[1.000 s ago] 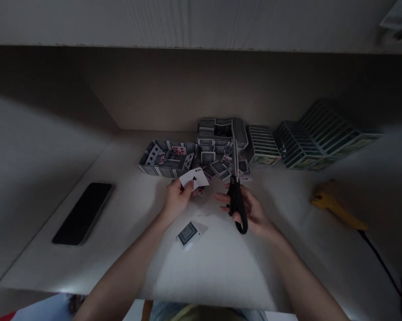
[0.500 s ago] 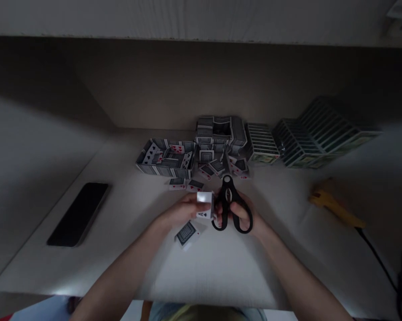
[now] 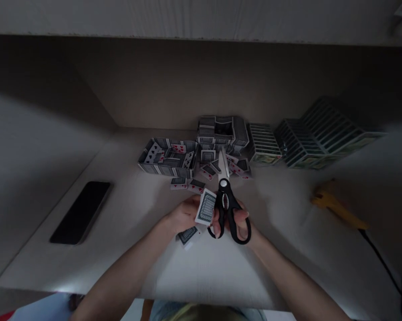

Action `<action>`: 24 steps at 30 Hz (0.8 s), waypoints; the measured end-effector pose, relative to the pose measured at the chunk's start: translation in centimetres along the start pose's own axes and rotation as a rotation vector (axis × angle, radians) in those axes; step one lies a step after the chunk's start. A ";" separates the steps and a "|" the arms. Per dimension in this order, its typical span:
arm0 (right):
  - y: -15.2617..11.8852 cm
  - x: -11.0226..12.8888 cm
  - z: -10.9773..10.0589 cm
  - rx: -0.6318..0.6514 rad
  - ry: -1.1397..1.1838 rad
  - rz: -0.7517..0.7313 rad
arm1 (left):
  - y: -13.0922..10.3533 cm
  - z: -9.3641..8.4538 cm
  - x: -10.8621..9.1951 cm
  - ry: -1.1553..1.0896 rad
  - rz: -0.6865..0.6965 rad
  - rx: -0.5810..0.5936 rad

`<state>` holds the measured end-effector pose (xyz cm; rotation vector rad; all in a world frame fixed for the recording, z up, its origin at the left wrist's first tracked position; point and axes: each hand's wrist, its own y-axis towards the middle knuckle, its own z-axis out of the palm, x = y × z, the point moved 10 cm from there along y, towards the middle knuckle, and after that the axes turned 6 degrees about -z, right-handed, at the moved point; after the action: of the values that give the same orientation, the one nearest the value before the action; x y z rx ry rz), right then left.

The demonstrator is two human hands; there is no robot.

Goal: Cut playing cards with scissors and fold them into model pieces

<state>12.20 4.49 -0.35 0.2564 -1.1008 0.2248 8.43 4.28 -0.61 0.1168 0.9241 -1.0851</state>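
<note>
- Over goes the card [image 3: 207,208]: half a second ago its white ace face looked up, and now the patterned back does; the scissors [image 3: 223,183] have swung too, blades now showing flat.
- Left hand [image 3: 186,214] has the card pinched at its left edge, lifted above the table [image 3: 204,276], just beside the scissor handles.
- Right hand [image 3: 241,223] is wrapped about those handles, blades pointing to the back; whether its fingertips also touch the card, I cannot tell.
- Partway along, I'd judge: a lidless box [image 3: 154,168] and a grey boxy model [image 3: 207,129], both apparently made of cards, already stand at the back.
- Loose bits remain: card pieces [image 3: 241,166] scattered before the model, two folded cards [image 3: 197,184] nearer the hands, and another card [image 3: 188,235] partly tucked from view below the left hand.
- No cut in the held card that I can make out, and the blades lie clear of it, so snipping it looks not yet done.
- Look at it now: tilted, dark greenish patterning inside a white border, seemingly flat and stiff; whether a second card hides behind it, I can't say.
</note>
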 end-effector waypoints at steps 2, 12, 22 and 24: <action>0.0 0.2 0.0 -0.044 0.005 -0.022 | 0.2 -0.1 -0.3 -0.030 0.044 -0.023; 0.2 0.9 -0.6 -0.171 0.091 0.052 | 0.8 -2.1 -0.9 -0.097 0.126 -0.189; 0.2 1.2 -6.1 -0.437 -0.223 0.102 | 0.8 -3.4 -0.9 -0.059 0.229 -0.368; 0.3 0.6 -6.1 -0.411 -0.153 0.128 | 0.4 -3.8 -1.2 -0.045 0.266 -0.388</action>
<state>17.55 6.76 -2.36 -0.1673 -1.2893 0.0895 6.34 7.27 -2.35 -0.1027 1.0301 -0.6475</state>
